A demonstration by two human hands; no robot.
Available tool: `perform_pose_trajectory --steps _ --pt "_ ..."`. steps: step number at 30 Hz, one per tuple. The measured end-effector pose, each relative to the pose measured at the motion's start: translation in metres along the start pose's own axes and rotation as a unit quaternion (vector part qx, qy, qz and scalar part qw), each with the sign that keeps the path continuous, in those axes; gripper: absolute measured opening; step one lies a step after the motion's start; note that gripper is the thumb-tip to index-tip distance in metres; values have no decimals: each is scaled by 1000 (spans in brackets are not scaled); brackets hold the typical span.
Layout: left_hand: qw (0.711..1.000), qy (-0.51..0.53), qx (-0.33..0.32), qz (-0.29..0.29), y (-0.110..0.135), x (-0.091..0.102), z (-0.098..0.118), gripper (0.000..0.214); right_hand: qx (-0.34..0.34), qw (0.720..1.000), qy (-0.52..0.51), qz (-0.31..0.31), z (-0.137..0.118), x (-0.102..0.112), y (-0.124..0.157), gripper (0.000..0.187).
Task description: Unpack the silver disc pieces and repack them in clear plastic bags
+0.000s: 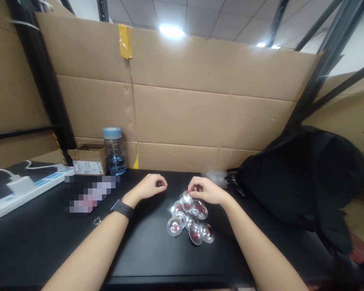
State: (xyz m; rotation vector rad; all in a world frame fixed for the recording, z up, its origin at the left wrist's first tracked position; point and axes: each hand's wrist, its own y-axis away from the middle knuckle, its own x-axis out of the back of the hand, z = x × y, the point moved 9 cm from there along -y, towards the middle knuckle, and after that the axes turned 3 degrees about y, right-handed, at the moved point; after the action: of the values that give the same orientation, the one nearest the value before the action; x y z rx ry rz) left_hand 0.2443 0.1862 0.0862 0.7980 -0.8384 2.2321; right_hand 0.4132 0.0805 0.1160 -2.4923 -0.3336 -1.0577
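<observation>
My right hand point(204, 189) pinches a shiny silver disc point(188, 202) with a domed middle, held tilted over a loose pile of similar discs. Several of these domed discs point(175, 226) overlap on the black table, and many show red at their centres. To the left of the pile, my left hand point(153, 186) rests low over the table with its fingers curled in and the thumb close to them. Whatever those fingers might hold is hidden. A dark watch point(123, 209) is on my left wrist.
A black bag point(303, 182) lies at right, beside crumpled clear plastic point(215, 178). At the back left stand a water bottle point(113, 153) and a small cardboard box point(89, 159). A white power strip point(45, 186) and a small metal ring point(97, 220) are on the left. Cardboard panels point(182, 117) wall the back.
</observation>
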Motion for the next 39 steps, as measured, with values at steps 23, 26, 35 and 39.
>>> perform_pose_trajectory --steps 23,26,35,39 --pt "962 262 8 79 -4 -30 49 13 -36 970 -231 73 -7 -28 -8 36" --pt "974 215 12 75 -5 -26 41 11 -43 974 -200 92 -1 -26 -10 38" --pt "995 -23 85 45 6 28 -39 16 -130 969 162 130 57 46 12 28" --pt "994 -29 101 3 11 30 -63 21 -182 963 194 54 90 49 20 29"
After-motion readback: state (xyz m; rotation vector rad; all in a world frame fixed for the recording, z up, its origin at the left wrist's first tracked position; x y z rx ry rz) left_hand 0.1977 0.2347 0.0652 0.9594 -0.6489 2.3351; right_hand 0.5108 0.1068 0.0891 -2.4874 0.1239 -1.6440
